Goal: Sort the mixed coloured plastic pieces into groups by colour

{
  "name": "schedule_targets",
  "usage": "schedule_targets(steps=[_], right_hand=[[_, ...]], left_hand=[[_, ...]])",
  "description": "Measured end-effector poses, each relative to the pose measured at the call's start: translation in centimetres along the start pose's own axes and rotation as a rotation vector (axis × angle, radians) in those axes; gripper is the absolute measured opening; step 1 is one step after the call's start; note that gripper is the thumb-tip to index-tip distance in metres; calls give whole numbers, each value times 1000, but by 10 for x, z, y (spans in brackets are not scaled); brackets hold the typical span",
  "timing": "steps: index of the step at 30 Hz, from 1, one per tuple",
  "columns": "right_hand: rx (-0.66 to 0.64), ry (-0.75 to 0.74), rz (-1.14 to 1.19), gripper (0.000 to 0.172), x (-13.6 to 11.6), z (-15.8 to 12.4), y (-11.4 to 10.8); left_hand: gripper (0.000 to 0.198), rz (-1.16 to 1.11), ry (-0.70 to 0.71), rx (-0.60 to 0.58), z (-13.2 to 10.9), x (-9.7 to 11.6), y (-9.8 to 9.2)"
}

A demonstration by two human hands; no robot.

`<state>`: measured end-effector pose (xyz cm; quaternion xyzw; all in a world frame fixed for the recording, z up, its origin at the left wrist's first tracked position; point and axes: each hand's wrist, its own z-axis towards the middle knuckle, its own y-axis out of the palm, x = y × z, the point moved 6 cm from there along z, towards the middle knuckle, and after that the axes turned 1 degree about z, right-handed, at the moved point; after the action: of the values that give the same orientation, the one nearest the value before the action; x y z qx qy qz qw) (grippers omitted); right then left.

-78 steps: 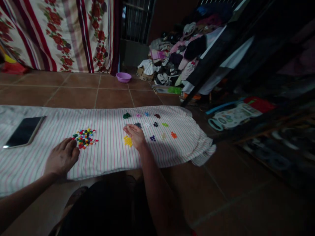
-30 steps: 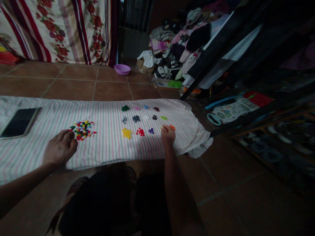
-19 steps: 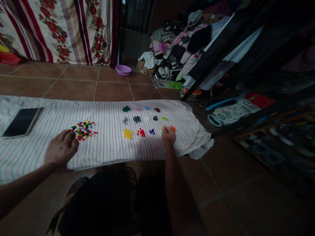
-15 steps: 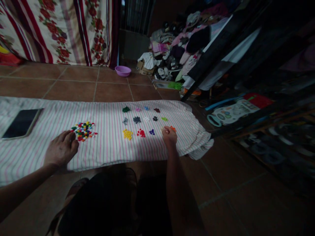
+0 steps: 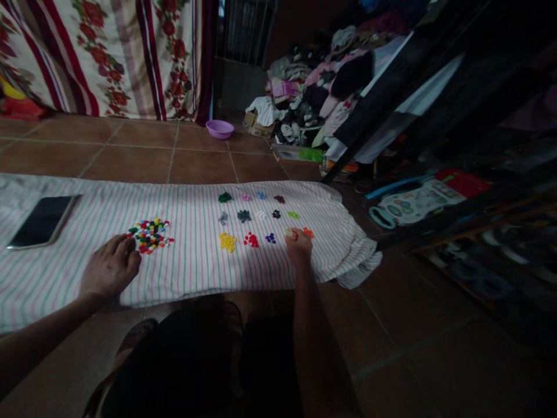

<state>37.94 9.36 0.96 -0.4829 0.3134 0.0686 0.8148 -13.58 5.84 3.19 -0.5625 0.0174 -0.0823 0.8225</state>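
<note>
My left hand point(image 5: 111, 266) rests palm down on the striped cloth, fingers stretched toward a mixed pile of small coloured beads or blocks point(image 5: 150, 235). It appears to hold nothing. My right hand point(image 5: 299, 246) is closed in a pinch at a small cream pile point(image 5: 289, 232), partly hidden by the fingers; whatever is between the fingertips is too small to make out. Just right of it lies an orange pile point(image 5: 308, 233). Single-colour piles lie in rows to the left, among them yellow point(image 5: 227, 241), red point(image 5: 251, 239), dark blue point(image 5: 270, 238) and lime green point(image 5: 293, 215).
A phone point(image 5: 43, 222) lies at the left of the striped cloth point(image 5: 191, 267). Beyond, on the tiled floor, are a purple basin point(image 5: 220, 129) and heaped clothes point(image 5: 304, 87). A toy panel point(image 5: 409, 203) and dark shelving stand at the right.
My right hand has lowered slightly at the cream pile, its fingers turned more forward, and more of the orange pile shows. The left hand stays put. The whole view has shifted a little.
</note>
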Motion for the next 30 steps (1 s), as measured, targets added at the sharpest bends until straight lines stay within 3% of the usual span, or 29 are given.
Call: schedule_targets(steps=[8, 12, 17, 25, 30], right_hand=[[103, 34, -21, 29, 3, -2, -17], [206, 8, -3, 33, -18, -2, -26], [203, -234, 126, 35, -88, -8, -9], [-210, -463, 366, 37, -214, -53, 65], [-418, -545, 397, 34, -270, -89, 106]], left_hand=[[49, 1, -21, -26, 1, 0, -1], [46, -31, -64, -38, 1, 0, -1], [42, -38, -73, -23, 1, 1, -2], [38, -50, -79, 19, -1, 0, 1], [38, -48, -92, -11, 0, 0, 2]])
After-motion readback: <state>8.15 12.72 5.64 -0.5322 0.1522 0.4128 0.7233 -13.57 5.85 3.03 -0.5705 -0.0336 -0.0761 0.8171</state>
